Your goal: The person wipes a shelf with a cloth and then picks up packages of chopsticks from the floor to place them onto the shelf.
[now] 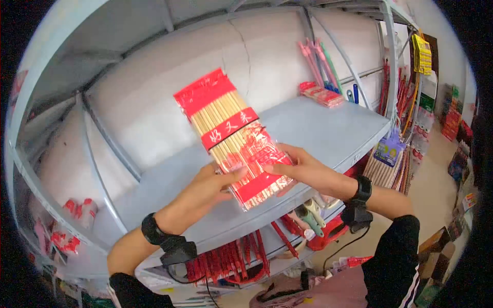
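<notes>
A pack of chopsticks (226, 115) in clear wrap with red printed bands is held up at a tilt over the grey shelf (298, 126). My left hand (213, 185) grips its lower left edge, thumb lying on the front. On the lower right edge my right hand (303, 167) is closed as well, its thumb pressed on the red print. The fingers behind the pack are mostly hidden. Each wrist wears a black strap with a dark box.
Another red-banded pack (322, 94) lies at the shelf's far right end, near pink and green long-handled items (321, 64). Red-wrapped bundles (231, 259) and brushes (310, 218) fill the level below. A grey metal upright (393, 66) stands at right.
</notes>
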Available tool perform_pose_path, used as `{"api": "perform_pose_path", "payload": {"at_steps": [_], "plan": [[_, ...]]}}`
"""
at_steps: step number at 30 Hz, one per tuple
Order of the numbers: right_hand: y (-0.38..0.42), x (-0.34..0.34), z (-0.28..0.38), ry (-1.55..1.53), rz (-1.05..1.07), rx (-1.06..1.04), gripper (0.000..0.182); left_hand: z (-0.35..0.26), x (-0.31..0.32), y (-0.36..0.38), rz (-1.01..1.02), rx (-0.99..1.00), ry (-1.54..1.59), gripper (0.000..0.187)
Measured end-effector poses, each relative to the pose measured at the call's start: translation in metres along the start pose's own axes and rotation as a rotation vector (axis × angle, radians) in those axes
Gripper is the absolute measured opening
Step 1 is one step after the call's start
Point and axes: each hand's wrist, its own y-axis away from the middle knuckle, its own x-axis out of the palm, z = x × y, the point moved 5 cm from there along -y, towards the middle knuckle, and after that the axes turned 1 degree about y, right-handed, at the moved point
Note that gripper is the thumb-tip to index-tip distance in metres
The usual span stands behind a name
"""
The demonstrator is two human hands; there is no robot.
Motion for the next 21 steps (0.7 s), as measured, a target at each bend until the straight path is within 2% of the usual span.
{"api": "perform_pose_path", "payload": {"at_steps": [4,8,10,12,13,17,19,21], "plan": [[-0.004,-0.047,0.002,-0.127,0.081,0.154,0.052,-0.013,0.019,-0.052,0.081,-0.159,0.15,0.042],[-0.013,-0.121,0.008,-0.115,-0.021,0.188,0.048,-0.042,0.054,-0.125,0.227,-0.102,0.136,0.041],[-0.011,-0.16,0.015,-0.135,-0.079,0.128,0.049,-0.058,0.08,-0.159,0.217,-0.101,0.088,0.04],[-0.017,-0.187,0.016,-0.017,-0.249,0.063,0.044,-0.065,0.089,-0.188,0.233,-0.053,0.133,0.038],[-0.023,-0.21,0.025,0.128,-0.183,-0.114,0.039,-0.075,0.098,-0.209,0.22,-0.019,0.184,0.036],[-0.038,-0.289,0.036,-0.048,-0.308,-0.16,0.036,-0.102,0.126,-0.305,0.327,0.011,0.302,0.035],[-0.046,-0.326,0.036,0.138,-0.434,-0.133,0.038,-0.112,0.139,-0.339,0.325,0.063,0.4,0.041],[-0.062,-0.364,0.025,0.169,-0.468,-0.156,0.034,-0.111,0.151,-0.381,0.323,0.065,0.396,0.036]]}}
